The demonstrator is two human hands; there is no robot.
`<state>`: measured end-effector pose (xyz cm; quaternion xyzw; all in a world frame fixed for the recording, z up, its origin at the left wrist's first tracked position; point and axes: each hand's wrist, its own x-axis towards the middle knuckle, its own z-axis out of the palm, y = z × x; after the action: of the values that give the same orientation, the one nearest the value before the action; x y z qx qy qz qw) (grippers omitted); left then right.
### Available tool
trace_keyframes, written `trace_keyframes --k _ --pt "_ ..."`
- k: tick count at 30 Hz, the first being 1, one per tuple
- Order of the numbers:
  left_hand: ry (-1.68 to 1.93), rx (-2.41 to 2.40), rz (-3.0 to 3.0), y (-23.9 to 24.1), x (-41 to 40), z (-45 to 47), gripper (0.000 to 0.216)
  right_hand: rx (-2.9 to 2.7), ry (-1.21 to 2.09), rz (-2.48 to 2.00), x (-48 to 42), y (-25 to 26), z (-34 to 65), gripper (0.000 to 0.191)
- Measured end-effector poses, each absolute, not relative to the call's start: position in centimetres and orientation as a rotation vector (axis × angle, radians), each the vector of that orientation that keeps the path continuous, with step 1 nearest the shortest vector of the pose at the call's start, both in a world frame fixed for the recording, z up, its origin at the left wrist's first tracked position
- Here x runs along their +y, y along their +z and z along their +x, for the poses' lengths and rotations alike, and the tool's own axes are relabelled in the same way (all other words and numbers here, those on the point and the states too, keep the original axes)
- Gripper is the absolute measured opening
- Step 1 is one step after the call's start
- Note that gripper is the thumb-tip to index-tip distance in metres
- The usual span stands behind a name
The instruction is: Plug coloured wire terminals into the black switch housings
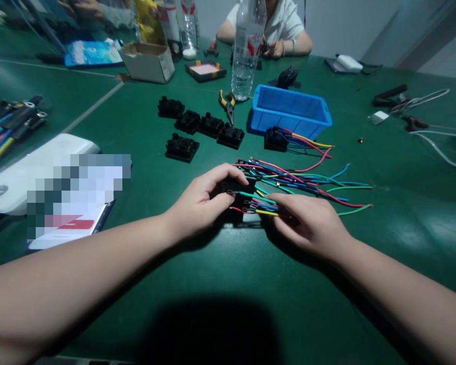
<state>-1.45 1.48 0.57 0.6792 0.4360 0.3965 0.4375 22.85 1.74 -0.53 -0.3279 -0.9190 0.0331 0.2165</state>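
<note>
My left hand (197, 203) is closed, thumb and forefinger curled around a black plastic block (252, 186). Beside it, my right hand (311, 218) grips a bunch of short coloured wires (264, 203); their metal terminal ends point left, close to my left thumb. Whether any wire is attached to the block cannot be made out. Just beyond both hands lies a loose pile of red, blue and green wires (307, 177). Farther off sits another black block (276, 138) with wires on it. Several similar black blocks (188, 121) without wires stand to its left.
Behind the blocks are yellow-handled pliers (228, 106), a blue bin (289, 116) and a water bottle (245, 56). A phone (79, 203) and a white power bank (34, 172) lie left, near bundled cables (11, 126). Across the table sits a person (285, 30).
</note>
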Motion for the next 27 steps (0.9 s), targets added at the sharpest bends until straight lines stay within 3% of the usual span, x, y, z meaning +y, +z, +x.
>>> trace_keyframes --k 8,14,27 --pt "1.174 1.079 1.41 0.3 1.9 -1.9 0.02 -2.485 -0.107 -0.993 2.1 -0.4 23.4 0.02" --pt "1.135 0.981 1.199 -0.1 2.2 -1.7 0.041 -2.289 -0.164 -1.159 3.2 -0.1 24.3 0.019" --pt "1.035 1.095 1.418 -0.9 2.4 -1.7 0.019 -2.154 -0.209 -1.484 5.4 -1.7 25.5 0.028"
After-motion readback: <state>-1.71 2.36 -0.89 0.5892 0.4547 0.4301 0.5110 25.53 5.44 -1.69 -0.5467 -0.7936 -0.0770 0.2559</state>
